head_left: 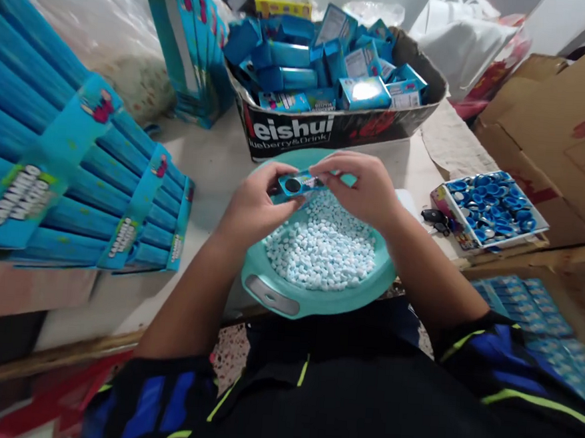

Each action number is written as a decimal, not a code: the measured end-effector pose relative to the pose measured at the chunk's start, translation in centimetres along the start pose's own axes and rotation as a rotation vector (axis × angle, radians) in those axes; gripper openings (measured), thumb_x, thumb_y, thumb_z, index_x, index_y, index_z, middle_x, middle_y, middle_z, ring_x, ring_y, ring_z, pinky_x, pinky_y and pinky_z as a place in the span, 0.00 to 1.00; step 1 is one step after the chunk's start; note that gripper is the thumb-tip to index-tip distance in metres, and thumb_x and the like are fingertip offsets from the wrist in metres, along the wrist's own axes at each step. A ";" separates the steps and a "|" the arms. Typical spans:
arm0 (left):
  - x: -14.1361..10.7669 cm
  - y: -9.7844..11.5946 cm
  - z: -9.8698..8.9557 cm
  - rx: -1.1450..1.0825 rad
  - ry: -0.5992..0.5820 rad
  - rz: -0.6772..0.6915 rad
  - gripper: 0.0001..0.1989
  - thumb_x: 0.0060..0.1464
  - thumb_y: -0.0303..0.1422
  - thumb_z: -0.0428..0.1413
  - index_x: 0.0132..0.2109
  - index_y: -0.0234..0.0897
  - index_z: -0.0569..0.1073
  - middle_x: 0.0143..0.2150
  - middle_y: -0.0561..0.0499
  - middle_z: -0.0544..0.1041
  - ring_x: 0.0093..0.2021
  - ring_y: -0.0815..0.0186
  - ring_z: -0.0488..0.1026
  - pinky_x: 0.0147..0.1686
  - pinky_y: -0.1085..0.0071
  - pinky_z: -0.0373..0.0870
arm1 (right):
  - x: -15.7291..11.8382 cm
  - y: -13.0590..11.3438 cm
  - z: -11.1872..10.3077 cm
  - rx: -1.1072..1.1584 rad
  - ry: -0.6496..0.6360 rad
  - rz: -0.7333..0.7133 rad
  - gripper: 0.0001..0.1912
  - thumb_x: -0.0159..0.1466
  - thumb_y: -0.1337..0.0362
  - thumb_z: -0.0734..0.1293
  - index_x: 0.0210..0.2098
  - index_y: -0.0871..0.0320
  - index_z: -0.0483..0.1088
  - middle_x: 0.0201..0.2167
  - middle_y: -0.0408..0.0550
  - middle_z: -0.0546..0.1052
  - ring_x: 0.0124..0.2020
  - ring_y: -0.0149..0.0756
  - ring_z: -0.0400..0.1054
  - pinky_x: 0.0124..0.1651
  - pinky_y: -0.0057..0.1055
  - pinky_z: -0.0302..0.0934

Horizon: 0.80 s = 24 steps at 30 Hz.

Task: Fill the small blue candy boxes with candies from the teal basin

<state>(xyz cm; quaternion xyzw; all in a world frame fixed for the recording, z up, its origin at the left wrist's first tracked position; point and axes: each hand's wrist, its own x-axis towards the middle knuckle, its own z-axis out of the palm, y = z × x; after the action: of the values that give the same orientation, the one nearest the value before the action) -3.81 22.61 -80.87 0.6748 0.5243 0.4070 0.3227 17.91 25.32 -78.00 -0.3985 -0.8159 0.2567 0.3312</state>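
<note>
A small blue candy box (304,182) with a round dark hole in its face is held over the basin. My left hand (254,199) is closed around its left end, thumb below and fingers above. At the right end, my right hand (360,184) is closed with fingertips pinched on the box; whether they also hold something small is hidden. Beneath both hands stands a turquoise plastic basin (319,306) with a grey handle patch. Small white and pale blue candies (322,258) lie in it.
Behind the basin, a black carton (328,138) is heaped with small blue boxes (294,55). Stacked blue display boxes (75,170) stand at left. On the right are a tray of blue plastic caps (496,206), keys (437,220) and a brown cardboard box (558,137).
</note>
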 end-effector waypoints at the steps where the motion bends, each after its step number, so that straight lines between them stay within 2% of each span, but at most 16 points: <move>1: -0.1 0.0 0.0 0.014 0.025 0.000 0.23 0.51 0.36 0.69 0.53 0.38 0.78 0.46 0.47 0.82 0.45 0.58 0.79 0.48 0.63 0.77 | -0.5 0.3 -0.6 -0.071 0.000 0.025 0.17 0.72 0.66 0.61 0.49 0.54 0.81 0.49 0.49 0.81 0.52 0.39 0.74 0.56 0.39 0.69; 4: -0.3 0.0 0.0 0.034 0.064 -0.019 0.25 0.50 0.32 0.69 0.56 0.37 0.76 0.46 0.47 0.82 0.43 0.59 0.79 0.48 0.64 0.78 | -2.0 1.2 -1.4 -0.301 -0.110 0.149 0.18 0.74 0.63 0.60 0.53 0.57 0.79 0.53 0.55 0.79 0.53 0.45 0.74 0.59 0.44 0.67; 6: -0.3 -0.3 -0.1 0.014 0.059 -0.027 0.28 0.51 0.31 0.69 0.60 0.39 0.74 0.47 0.48 0.81 0.44 0.59 0.80 0.48 0.64 0.78 | -2.7 1.8 -1.3 -0.464 -0.303 0.256 0.20 0.74 0.57 0.63 0.59 0.60 0.77 0.54 0.61 0.78 0.53 0.50 0.74 0.58 0.48 0.67; 8: -0.3 -0.7 -0.1 -0.005 0.046 -0.025 0.31 0.52 0.31 0.69 0.62 0.40 0.72 0.47 0.48 0.81 0.45 0.58 0.80 0.47 0.65 0.79 | -3.3 2.2 -0.9 -0.573 -0.563 0.332 0.28 0.72 0.49 0.66 0.63 0.60 0.74 0.55 0.65 0.77 0.52 0.56 0.74 0.54 0.51 0.68; 10: -0.2 -1.2 -0.1 -0.008 0.040 -0.025 0.31 0.53 0.31 0.69 0.62 0.40 0.71 0.46 0.47 0.80 0.45 0.57 0.80 0.47 0.65 0.79 | -3.9 2.2 -0.5 -0.612 -0.787 0.339 0.34 0.70 0.41 0.67 0.63 0.59 0.74 0.56 0.68 0.76 0.51 0.60 0.75 0.51 0.52 0.69; 12: -0.1 -1.6 0.0 -0.004 0.039 -0.037 0.30 0.52 0.32 0.70 0.61 0.39 0.72 0.45 0.48 0.79 0.45 0.57 0.80 0.48 0.64 0.79 | -4.5 1.8 -0.2 -0.629 -0.906 0.316 0.38 0.67 0.35 0.67 0.61 0.59 0.76 0.57 0.70 0.75 0.49 0.60 0.75 0.50 0.52 0.69; 15: 0.0 -1.8 0.3 -0.012 0.058 -0.059 0.27 0.51 0.31 0.70 0.58 0.37 0.74 0.43 0.48 0.78 0.46 0.56 0.79 0.50 0.61 0.78 | -5.5 0.3 0.4 -0.652 -0.987 0.287 0.43 0.64 0.31 0.68 0.59 0.63 0.76 0.56 0.73 0.75 0.46 0.59 0.76 0.47 0.50 0.70; 18: 0.1 -1.5 0.4 -0.026 0.097 -0.066 0.24 0.51 0.29 0.71 0.54 0.38 0.75 0.41 0.49 0.78 0.48 0.56 0.78 0.53 0.61 0.77 | -6.5 -1.5 1.9 -0.617 -1.013 0.324 0.42 0.65 0.32 0.67 0.55 0.66 0.76 0.52 0.73 0.77 0.44 0.58 0.77 0.44 0.46 0.70; 21: 0.0 -1.4 0.4 0.002 0.112 -0.076 0.25 0.52 0.29 0.70 0.56 0.40 0.74 0.43 0.50 0.79 0.49 0.57 0.78 0.55 0.62 0.77 | -6.8 -2.6 4.0 -0.530 -0.964 0.425 0.35 0.68 0.36 0.67 0.49 0.65 0.76 0.44 0.67 0.80 0.39 0.52 0.77 0.39 0.41 0.68; 24: -0.2 -1.5 0.3 0.039 0.114 -0.085 0.27 0.54 0.29 0.70 0.59 0.40 0.71 0.46 0.51 0.79 0.51 0.59 0.77 0.56 0.62 0.76 | -6.4 -2.0 6.1 -0.450 -0.939 0.395 0.23 0.68 0.43 0.71 0.35 0.59 0.75 0.31 0.57 0.79 0.32 0.45 0.75 0.34 0.39 0.66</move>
<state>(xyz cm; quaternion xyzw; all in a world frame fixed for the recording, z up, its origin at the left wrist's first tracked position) -4.27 22.74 -82.35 0.6338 0.5779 0.4204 0.2960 15.32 18.04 -82.76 -0.4476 -0.8204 0.2833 -0.2154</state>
